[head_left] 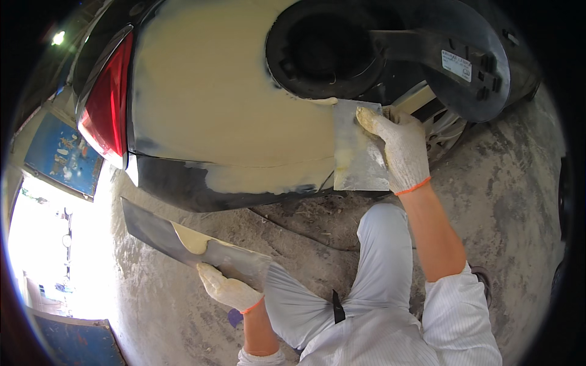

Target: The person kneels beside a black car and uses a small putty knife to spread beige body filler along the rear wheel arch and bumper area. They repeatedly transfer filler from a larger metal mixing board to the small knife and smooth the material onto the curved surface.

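In a white glove, my right hand [404,143] grips a flat, translucent grey putty spreader [360,155]. The spreader lies against the car panel [226,85], which is coated in beige filler, just below the round black fuel filler recess [323,52]. A small ridge of filler [318,101] sits at the spreader's upper left corner. My left hand [229,289], also gloved, holds a long grey mixing board [159,235] low at the left. On the board rests a lump of beige putty [192,238]. The fingers under the board are hidden.
The fuel flap [467,61] hangs open at the upper right, above a wheel [444,128]. A red tail light [110,100] borders the panel on the left. A thin dark cable [293,230] crosses the concrete floor [165,305]. Blue panels [64,152] stand at the far left.
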{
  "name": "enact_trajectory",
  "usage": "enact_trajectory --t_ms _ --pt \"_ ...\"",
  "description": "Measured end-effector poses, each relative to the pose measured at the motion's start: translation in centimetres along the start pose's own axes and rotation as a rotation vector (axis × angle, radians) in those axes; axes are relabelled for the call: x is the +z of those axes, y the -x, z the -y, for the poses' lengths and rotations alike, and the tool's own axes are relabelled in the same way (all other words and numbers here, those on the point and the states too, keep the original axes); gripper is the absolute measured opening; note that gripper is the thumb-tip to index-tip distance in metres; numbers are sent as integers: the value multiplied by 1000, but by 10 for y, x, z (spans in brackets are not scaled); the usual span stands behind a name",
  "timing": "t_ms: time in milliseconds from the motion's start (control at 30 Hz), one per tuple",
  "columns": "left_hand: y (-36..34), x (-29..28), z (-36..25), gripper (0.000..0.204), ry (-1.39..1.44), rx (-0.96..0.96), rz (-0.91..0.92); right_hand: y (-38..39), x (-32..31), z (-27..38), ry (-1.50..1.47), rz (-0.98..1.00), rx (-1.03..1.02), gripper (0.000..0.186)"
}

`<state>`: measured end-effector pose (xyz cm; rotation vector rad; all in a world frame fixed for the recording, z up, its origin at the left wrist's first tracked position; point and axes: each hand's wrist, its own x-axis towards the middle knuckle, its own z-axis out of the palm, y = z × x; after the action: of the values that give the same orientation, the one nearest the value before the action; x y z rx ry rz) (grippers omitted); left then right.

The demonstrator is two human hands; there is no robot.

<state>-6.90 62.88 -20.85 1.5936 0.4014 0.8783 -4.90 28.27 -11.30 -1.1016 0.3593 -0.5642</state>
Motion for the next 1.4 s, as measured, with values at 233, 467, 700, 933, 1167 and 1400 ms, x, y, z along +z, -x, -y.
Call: enact_trajectory --t_ms 233,467,700,933,1167,1400 --pt "4 -1 -5 54 34 -47 1 3 9 -8 -123 -56 9 20" --pt "12 6 -20 52 59 -55 -4 8 14 -9 -201 -51 57 21" --pt "16 8 -21 50 127 -76 18 3 12 -18 -239 -3 73 22" --pt "15 5 -19 47 108 -45 45 6 27 -22 -345 30 79 20" --pt "17 8 -26 48 6 -15 21 10 34 -24 -452 70 96 27" --pt "21 14 -31 48 37 -30 49 14 42 -24 -558 71 134 29"
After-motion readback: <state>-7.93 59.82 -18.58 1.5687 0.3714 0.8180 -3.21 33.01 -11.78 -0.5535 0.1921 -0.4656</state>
